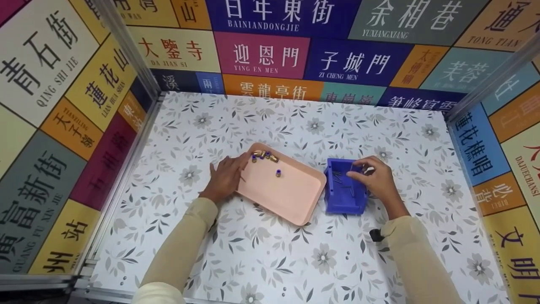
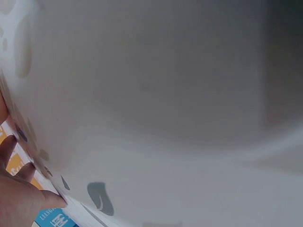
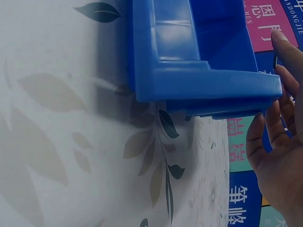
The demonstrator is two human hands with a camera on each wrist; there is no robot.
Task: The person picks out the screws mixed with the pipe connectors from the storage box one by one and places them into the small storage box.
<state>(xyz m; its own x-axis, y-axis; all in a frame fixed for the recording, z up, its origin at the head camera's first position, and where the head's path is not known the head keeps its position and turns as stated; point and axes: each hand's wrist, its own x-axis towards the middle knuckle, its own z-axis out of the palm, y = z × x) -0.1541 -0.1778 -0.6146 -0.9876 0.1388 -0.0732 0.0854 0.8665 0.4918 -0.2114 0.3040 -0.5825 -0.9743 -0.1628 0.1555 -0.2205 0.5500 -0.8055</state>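
My left hand [image 1: 225, 177] rests against the left edge of a pink tray [image 1: 287, 202], its fingers loosely spread; part of this hand [image 2: 21, 198] shows in the left wrist view. Several small brass fittings with blue ends [image 1: 273, 158] lie in the tray, most of them at its far left corner. On the right is a blue bin [image 1: 346, 207] with several thin dark screws [image 1: 337, 176] inside. Over the bin's right wall, my right hand [image 1: 376, 175] pinches a small dark threaded screw [image 3: 275, 59] between thumb and index finger.
A floral-patterned white tabletop [image 1: 270, 270] lies under everything. Panels with printed signs [image 1: 261, 55] stand behind it and along both sides, with metal frame posts [image 1: 135, 46] at the corners. The bin stands close to the tray's right end.
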